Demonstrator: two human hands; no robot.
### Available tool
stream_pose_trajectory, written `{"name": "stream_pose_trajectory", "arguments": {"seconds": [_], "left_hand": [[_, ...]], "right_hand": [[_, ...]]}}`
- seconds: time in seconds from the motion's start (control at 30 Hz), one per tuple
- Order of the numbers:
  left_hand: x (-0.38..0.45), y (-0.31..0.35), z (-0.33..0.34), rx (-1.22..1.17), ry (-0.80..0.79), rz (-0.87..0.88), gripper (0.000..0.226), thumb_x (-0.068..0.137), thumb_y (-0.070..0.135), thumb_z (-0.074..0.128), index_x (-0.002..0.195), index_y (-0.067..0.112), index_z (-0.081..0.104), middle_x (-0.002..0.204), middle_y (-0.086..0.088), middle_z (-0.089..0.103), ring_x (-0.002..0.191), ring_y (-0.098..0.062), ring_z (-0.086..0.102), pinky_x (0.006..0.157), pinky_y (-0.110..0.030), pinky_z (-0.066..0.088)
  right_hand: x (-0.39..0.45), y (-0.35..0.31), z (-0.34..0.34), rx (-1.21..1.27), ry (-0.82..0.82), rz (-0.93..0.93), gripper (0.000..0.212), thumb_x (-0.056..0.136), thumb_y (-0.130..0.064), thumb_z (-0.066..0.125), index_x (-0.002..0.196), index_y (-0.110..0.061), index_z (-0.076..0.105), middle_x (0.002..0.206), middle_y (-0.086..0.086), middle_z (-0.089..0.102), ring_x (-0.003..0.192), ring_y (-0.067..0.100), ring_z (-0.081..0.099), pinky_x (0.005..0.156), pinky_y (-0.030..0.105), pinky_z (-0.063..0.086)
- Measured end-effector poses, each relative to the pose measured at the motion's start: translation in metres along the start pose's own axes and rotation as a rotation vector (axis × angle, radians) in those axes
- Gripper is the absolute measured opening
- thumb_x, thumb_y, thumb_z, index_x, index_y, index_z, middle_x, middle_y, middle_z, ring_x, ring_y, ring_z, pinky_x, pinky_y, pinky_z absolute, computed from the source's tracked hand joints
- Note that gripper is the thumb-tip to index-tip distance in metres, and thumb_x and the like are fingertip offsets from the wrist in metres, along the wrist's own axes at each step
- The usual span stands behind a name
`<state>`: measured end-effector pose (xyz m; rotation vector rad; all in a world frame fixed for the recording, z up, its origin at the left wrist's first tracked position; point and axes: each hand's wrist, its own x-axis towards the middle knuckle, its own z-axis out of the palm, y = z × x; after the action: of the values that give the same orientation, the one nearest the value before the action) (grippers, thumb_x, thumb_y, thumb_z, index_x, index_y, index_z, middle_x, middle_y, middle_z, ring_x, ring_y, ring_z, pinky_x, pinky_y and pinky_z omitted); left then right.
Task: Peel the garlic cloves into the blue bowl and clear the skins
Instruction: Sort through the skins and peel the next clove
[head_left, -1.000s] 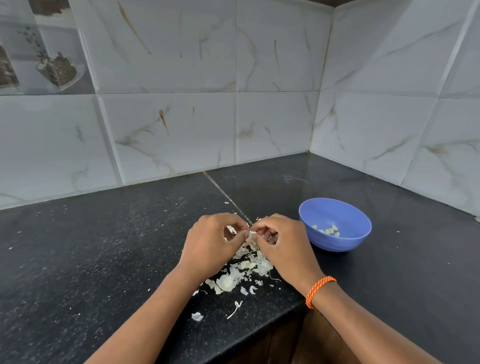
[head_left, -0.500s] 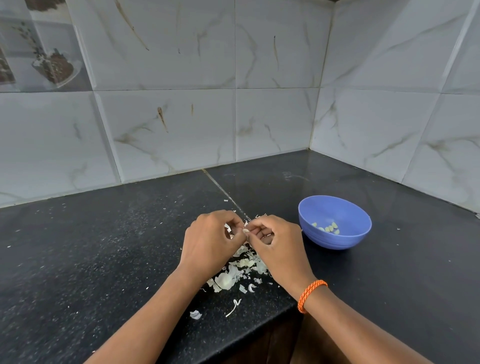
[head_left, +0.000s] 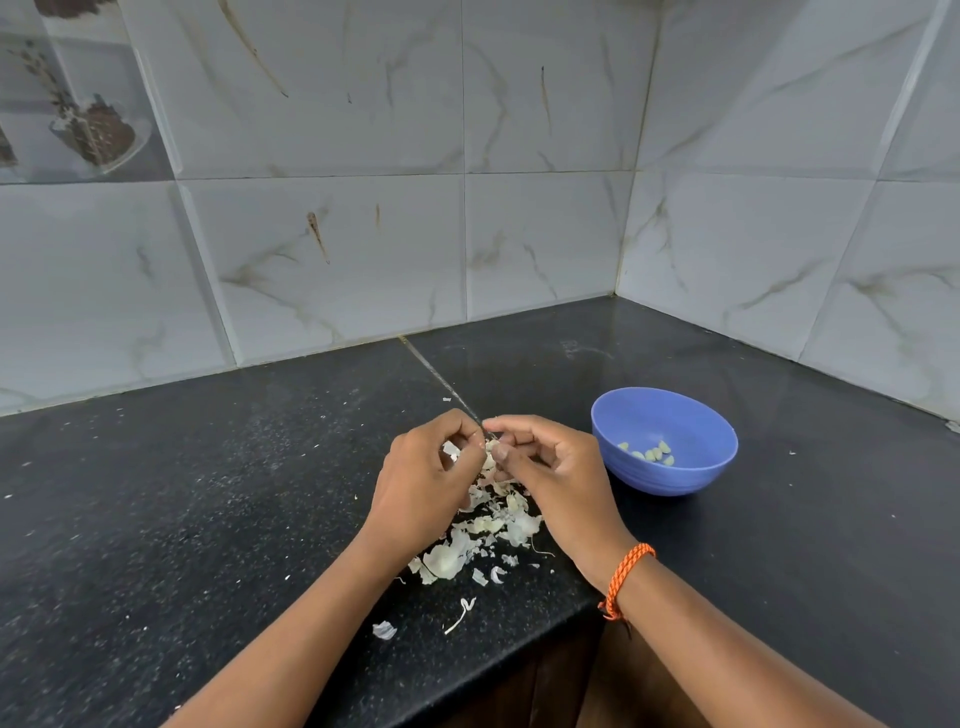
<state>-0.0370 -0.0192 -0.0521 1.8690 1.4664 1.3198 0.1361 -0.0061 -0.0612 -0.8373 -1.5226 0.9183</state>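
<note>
Both hands meet over a pile of garlic skins on the black counter. My left hand and my right hand pinch a small garlic clove between their fingertips; most of the clove is hidden by fingers. A scrap of white skin shows inside my left hand's curled fingers. The blue bowl stands just right of my right hand, with several peeled cloves at its bottom.
The black stone counter runs into a corner of marble-look wall tiles. Its front edge lies just below the skins, with stray scraps near it. An orange bracelet circles my right wrist.
The view has tilted slightly. My right hand's fingers have opened out a little while both hands keep working the clove in the same spot.
</note>
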Motion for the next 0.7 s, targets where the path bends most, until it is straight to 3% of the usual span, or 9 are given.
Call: {"name": "stream_pose_trajectory", "arguments": {"seconds": [0.13, 0.23, 0.33, 0.43, 0.5, 0.6, 0.7], "left_hand": [[0.0, 0.0, -0.003, 0.006, 0.014, 0.001, 0.024, 0.091, 0.035, 0.044, 0.08, 0.019, 0.058, 0.067, -0.009, 0.057, 0.058, -0.038, 0.062, 0.06, -0.058, 0.053], [0.003, -0.005, -0.005, 0.082, 0.05, -0.005, 0.033, 0.094, 0.039, 0.042, 0.073, 0.015, 0.052, 0.062, -0.013, 0.055, 0.055, -0.035, 0.053, 0.06, -0.058, 0.053], [0.005, -0.009, -0.007, 0.204, 0.089, 0.036, 0.047, 0.103, 0.051, 0.061, 0.068, 0.021, 0.056, 0.055, -0.004, 0.058, 0.048, -0.021, 0.051, 0.057, -0.05, 0.053], [0.006, -0.014, -0.009, 0.19, 0.075, 0.076, 0.015, 0.097, 0.032, 0.08, 0.086, 0.036, 0.07, 0.071, 0.011, 0.071, 0.06, -0.013, 0.067, 0.064, -0.047, 0.06], [0.006, -0.013, -0.01, 0.187, 0.064, 0.073, 0.018, 0.095, 0.026, 0.081, 0.098, 0.043, 0.074, 0.081, 0.02, 0.074, 0.068, -0.009, 0.072, 0.069, -0.044, 0.062], [0.006, -0.013, -0.011, 0.179, 0.054, 0.074, 0.013, 0.098, 0.029, 0.075, 0.088, 0.038, 0.077, 0.076, 0.018, 0.075, 0.068, -0.005, 0.07, 0.066, -0.035, 0.059], [0.005, -0.014, -0.01, 0.143, 0.021, 0.041, 0.022, 0.094, 0.018, 0.06, 0.074, 0.021, 0.069, 0.062, 0.004, 0.065, 0.051, -0.007, 0.046, 0.057, -0.029, 0.042]], "right_hand": [[-0.002, -0.001, 0.0, -0.004, 0.023, -0.006, 0.023, 0.101, -0.002, 0.069, 0.111, -0.017, 0.084, 0.101, 0.004, 0.076, 0.079, 0.023, 0.077, 0.075, 0.032, 0.064], [-0.002, -0.003, -0.003, -0.026, 0.026, 0.015, 0.02, 0.102, -0.004, 0.067, 0.105, -0.016, 0.083, 0.095, 0.001, 0.075, 0.073, 0.019, 0.073, 0.069, 0.036, 0.063], [-0.002, -0.004, -0.004, -0.064, 0.014, 0.013, 0.018, 0.101, -0.003, 0.066, 0.1, -0.014, 0.08, 0.086, 0.001, 0.075, 0.074, 0.018, 0.071, 0.068, 0.038, 0.065], [0.0, -0.002, -0.007, -0.182, 0.0, -0.008, 0.01, 0.098, -0.008, 0.073, 0.097, -0.016, 0.079, 0.084, 0.001, 0.078, 0.077, 0.018, 0.076, 0.067, 0.032, 0.065], [0.003, -0.002, -0.011, -0.255, -0.02, -0.012, 0.006, 0.098, -0.012, 0.075, 0.099, -0.016, 0.079, 0.083, -0.001, 0.078, 0.076, 0.015, 0.077, 0.067, 0.028, 0.064], [0.006, -0.003, -0.019, -0.373, -0.06, -0.048, 0.008, 0.099, -0.014, 0.074, 0.102, -0.016, 0.081, 0.088, -0.007, 0.079, 0.08, 0.008, 0.076, 0.069, 0.021, 0.06], [0.008, -0.006, -0.025, -0.534, -0.03, -0.128, 0.009, 0.095, -0.016, 0.079, 0.094, -0.025, 0.083, 0.088, -0.011, 0.073, 0.079, 0.008, 0.068, 0.07, 0.016, 0.053]]}}
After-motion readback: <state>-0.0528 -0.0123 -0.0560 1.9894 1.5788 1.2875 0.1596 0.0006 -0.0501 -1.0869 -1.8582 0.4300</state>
